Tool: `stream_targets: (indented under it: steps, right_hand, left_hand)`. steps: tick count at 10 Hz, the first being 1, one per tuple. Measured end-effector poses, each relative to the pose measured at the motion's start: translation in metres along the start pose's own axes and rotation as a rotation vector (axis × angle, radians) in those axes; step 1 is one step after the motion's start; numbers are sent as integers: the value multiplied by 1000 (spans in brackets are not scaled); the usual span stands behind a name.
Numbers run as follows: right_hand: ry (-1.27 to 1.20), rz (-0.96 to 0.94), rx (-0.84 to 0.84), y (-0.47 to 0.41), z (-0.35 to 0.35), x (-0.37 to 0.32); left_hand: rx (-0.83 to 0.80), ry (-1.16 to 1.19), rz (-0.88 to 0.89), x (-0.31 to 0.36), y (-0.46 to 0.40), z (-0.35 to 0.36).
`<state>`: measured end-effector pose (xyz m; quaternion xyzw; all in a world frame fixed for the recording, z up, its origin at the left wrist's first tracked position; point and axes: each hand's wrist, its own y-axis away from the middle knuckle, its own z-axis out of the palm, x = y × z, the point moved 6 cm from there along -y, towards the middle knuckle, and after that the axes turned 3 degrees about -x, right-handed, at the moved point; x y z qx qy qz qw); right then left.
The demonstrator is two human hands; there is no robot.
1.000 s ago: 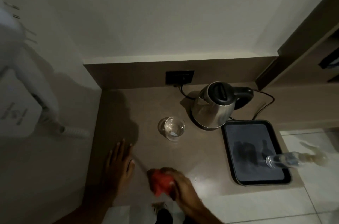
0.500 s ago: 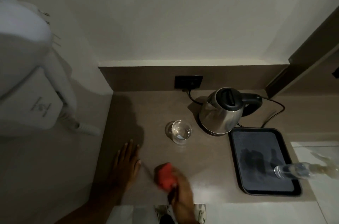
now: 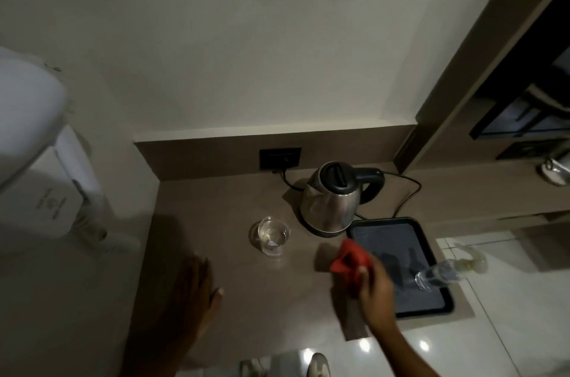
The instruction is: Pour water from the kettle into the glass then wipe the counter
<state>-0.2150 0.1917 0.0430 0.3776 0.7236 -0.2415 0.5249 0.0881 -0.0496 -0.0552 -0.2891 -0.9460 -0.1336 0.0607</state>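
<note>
A steel kettle (image 3: 331,200) with a black lid and handle stands on its base at the back of the brown counter (image 3: 222,210). Left of it and nearer to me stands a clear glass (image 3: 272,236) holding water. My right hand (image 3: 374,287) grips a red cloth (image 3: 350,258) pressed on the counter just in front of the kettle, beside the tray's left edge. My left hand (image 3: 192,293) lies flat on the counter, fingers spread, in front of and to the left of the glass.
A black tray (image 3: 431,310) lies right of the kettle, with a clear bottle (image 3: 438,273) lying on its right edge. The kettle's cord runs to a wall socket (image 3: 279,158). A white appliance (image 3: 34,160) is mounted on the left wall. The counter's front edge is near me.
My right hand has swept the red cloth from the front middle of the counter rightwards and back, up to the tray and kettle. My left hand stays flat on the counter.
</note>
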Motion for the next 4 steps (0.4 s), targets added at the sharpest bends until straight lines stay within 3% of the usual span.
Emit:
stream_targets:
  steps: [1,2,3,4]
  right_hand:
    - [587,13,63,-27,-49,50]
    - [982,39,-190,-21,-41,95]
    - [1029,126,-282,-27,-36,91]
    - [1022,192,-223,-33,-37,53]
  left_hand:
    - [-13,-7,64,21,5,-9]
    - [-99,14,127,41,12,-2]
    - [-107,60,138,54,11,-7]
    - [-23,187,140,59,7,-13]
